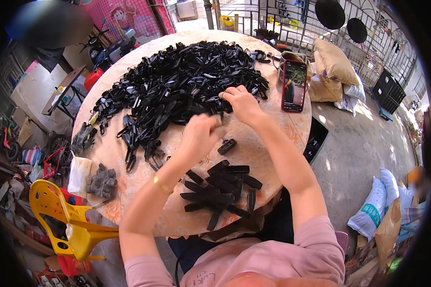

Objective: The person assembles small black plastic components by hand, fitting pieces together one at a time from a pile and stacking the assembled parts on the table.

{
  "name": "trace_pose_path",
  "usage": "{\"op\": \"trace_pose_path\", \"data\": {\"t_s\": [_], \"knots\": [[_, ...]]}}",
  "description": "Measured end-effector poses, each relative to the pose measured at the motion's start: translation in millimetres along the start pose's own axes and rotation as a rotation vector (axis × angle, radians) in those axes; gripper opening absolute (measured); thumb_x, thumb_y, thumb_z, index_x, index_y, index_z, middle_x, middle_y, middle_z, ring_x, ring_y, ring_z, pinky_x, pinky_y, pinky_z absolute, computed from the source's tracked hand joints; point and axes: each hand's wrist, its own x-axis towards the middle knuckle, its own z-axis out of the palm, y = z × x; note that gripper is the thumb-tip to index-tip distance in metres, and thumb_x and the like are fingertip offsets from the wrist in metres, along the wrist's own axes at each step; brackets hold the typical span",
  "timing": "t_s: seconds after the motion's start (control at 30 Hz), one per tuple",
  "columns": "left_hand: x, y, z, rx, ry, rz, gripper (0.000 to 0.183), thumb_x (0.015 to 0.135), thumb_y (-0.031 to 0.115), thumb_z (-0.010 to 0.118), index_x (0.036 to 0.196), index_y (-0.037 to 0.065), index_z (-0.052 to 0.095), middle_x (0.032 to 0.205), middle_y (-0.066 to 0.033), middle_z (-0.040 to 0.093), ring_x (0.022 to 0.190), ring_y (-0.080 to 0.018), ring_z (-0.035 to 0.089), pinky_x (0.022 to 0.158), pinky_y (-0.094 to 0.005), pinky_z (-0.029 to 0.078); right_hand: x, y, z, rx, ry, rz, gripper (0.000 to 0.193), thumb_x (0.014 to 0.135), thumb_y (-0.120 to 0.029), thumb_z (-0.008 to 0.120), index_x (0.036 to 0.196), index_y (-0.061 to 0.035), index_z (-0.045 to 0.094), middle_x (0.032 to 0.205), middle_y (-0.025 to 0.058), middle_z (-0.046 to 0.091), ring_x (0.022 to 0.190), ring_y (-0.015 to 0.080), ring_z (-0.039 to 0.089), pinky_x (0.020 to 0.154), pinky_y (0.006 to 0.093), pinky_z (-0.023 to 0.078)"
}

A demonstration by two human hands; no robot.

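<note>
A wide heap of small black plastic pieces [177,81] covers the far half of a round table [292,138] with a peach floral cloth. My right hand [244,105] is at the heap's near right edge, its fingers bent down among the pieces; whatever they grip is hidden. Just left of it and nearer, my left hand [198,136] is smeared by motion at the fingers. One single black piece [227,146] lies between my forearms. Closer to me is a smaller pile of longer black pieces [220,186].
A phone [293,86] stands upright at the table's right edge. Dark grey gloves [102,182] and a white bag [80,174] lie at the left edge. Beyond are a yellow chair [57,210], stacked sacks [333,67], a black crate [388,91] and white bags [371,210] on the floor.
</note>
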Motion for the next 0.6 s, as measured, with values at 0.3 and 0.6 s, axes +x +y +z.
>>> {"op": "trace_pose_path", "data": {"t_s": [0.3, 0.6], "knots": [[42.2, -22.7, 38.6, 0.316, 0.173, -0.179, 0.034, 0.068, 0.012, 0.065, 0.098, 0.001, 0.055, 0.089, -0.015, 0.058, 0.092, -0.0293, 0.051, 0.08, -0.0358, 0.043, -0.9, -7.6, -10.3, 0.024, 0.142, 0.096, 0.017, 0.077, -0.014, 0.059, 0.092, -0.006, 0.059, 0.09, 0.0072, 0.058, 0.091, 0.0258, 0.052, 0.075, 0.0344, 0.046], [-15.9, -31.1, -7.1, -1.085, 0.378, -0.372, 0.033, 0.083, -0.001, 0.054, 0.115, -0.002, 0.05, 0.094, -0.0029, 0.059, 0.082, -0.0108, 0.057, 0.073, -0.026, 0.052, -4.1, -67.4, -26.3, 0.99, 0.076, 0.144, 0.02, 0.081, -0.01, 0.061, 0.095, 0.0027, 0.055, 0.074, -0.0003, 0.058, 0.063, 0.004, 0.049, 0.055, 0.0224, 0.044]]}}
